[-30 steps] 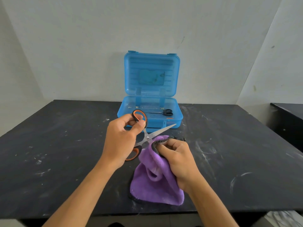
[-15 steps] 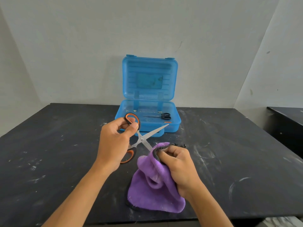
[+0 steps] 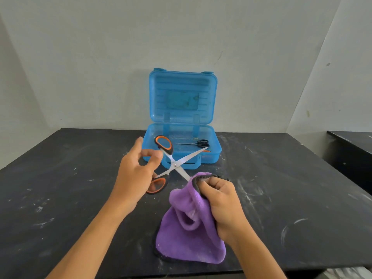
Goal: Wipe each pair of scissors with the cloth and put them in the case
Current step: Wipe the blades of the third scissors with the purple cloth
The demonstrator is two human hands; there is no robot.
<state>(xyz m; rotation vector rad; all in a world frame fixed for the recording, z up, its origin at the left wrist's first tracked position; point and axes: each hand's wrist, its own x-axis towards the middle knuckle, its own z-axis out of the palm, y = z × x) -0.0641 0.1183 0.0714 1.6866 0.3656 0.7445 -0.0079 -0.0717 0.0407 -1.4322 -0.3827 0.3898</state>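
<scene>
— Where are the orange-handled scissors (image 3: pixel 174 164) sitting right now?

— They're hanging open in an X above the dark surface (image 3: pixel 66 178), just in front of the blue plastic case (image 3: pixel 213 156). One blade is pointing up toward the case; the tip of the other is going into the purple cloth (image 3: pixel 189 226).

— And the hands, what are they doing?

— The left hand (image 3: pixel 133 176) is gripping the scissors at the handles, fingers curled by the upper loop, the lower loop showing under the palm. The right hand (image 3: pixel 223 204) is pinching a bunched fold of the cloth around that lower blade tip, while the rest of the cloth is draping down onto the surface.

— Anything in the case?

— Its lid is standing upright, and a small pair of black-handled scissors (image 3: pixel 196 143) is lying inside the tray. Something orange is showing just beside them, too hidden to name.
</scene>
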